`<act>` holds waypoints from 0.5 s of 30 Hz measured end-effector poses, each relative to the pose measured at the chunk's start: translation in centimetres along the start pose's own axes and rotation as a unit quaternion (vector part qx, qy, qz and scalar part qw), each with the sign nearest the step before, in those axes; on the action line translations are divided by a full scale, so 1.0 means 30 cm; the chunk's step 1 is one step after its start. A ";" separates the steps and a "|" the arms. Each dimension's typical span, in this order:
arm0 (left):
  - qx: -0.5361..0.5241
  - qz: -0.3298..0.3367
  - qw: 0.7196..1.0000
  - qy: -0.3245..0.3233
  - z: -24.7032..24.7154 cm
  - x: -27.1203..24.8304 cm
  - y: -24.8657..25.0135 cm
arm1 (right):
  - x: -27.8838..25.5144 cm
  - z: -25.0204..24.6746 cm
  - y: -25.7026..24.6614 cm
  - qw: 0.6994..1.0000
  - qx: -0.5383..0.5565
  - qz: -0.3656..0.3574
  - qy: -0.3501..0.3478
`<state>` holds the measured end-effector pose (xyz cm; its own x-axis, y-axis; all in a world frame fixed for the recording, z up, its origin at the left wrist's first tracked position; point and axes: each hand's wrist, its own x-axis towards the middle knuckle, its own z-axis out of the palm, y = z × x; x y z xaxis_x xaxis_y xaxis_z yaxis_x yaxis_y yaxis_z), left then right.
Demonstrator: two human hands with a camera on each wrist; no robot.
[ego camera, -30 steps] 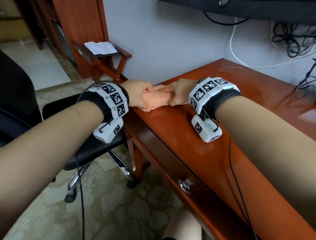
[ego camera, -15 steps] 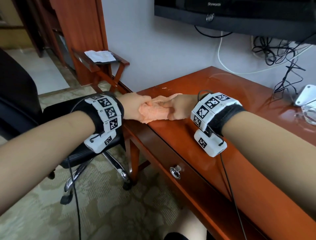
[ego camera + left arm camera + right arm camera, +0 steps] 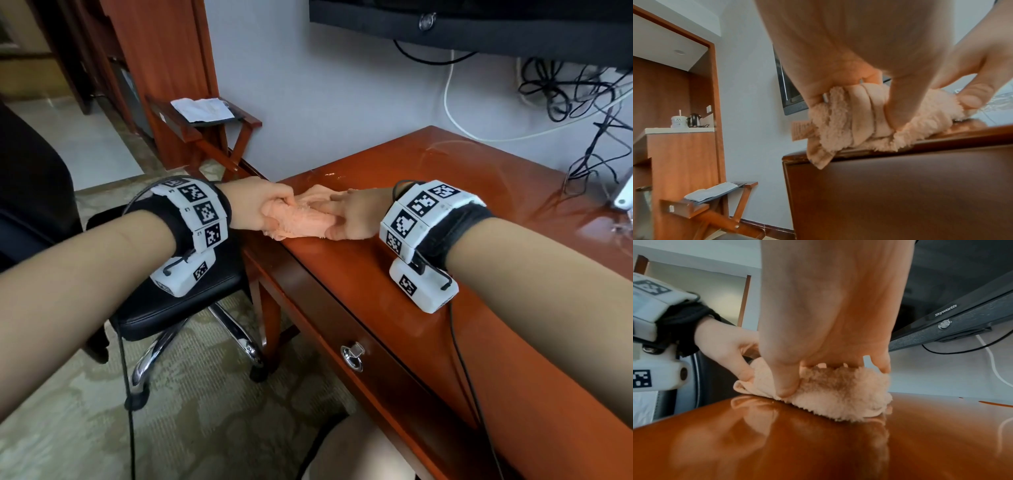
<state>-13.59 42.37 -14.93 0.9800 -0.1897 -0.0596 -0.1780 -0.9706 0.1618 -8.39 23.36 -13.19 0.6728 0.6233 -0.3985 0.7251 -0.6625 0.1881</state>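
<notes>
Where the desk (image 3: pixel 359 291) ends at its near-left corner, a peach cloth (image 3: pixel 298 221) lies bunched on the edge, one flap hanging over the side. The left hand (image 3: pixel 253 205) grips its left end, fingers (image 3: pixel 900 100) curled tight round the folds. The right hand (image 3: pixel 358 216) clamps the other end, fingers (image 3: pixel 786 379) pinching the fluffy pile against the wood. A black chair (image 3: pixel 178 308) stands just beside the desk, below the left wrist.
</notes>
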 end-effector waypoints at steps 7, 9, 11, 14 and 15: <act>0.062 -0.033 0.997 0.021 -0.025 0.029 -0.092 | 0.049 -0.064 -0.073 0.999 0.036 0.012 -0.011; 0.068 -0.031 0.997 0.020 -0.038 0.040 -0.100 | 0.056 -0.070 -0.103 0.999 0.021 0.016 0.017; 0.079 -0.030 0.996 0.019 -0.047 0.053 -0.102 | 0.061 -0.073 -0.120 0.998 0.001 0.020 0.061; 0.083 -0.033 0.996 0.023 -0.050 0.071 -0.098 | 0.068 -0.078 -0.124 0.998 -0.010 0.032 0.057; 0.082 -0.036 0.996 0.024 -0.049 0.073 -0.097 | 0.073 -0.079 -0.121 0.999 -0.004 0.032 0.044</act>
<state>-10.78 45.00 -14.08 0.9931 -0.1158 -0.0165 -0.1159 -0.9933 -0.0046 -9.21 28.11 -12.63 0.7277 0.6142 -0.3054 0.6812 -0.6990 0.2175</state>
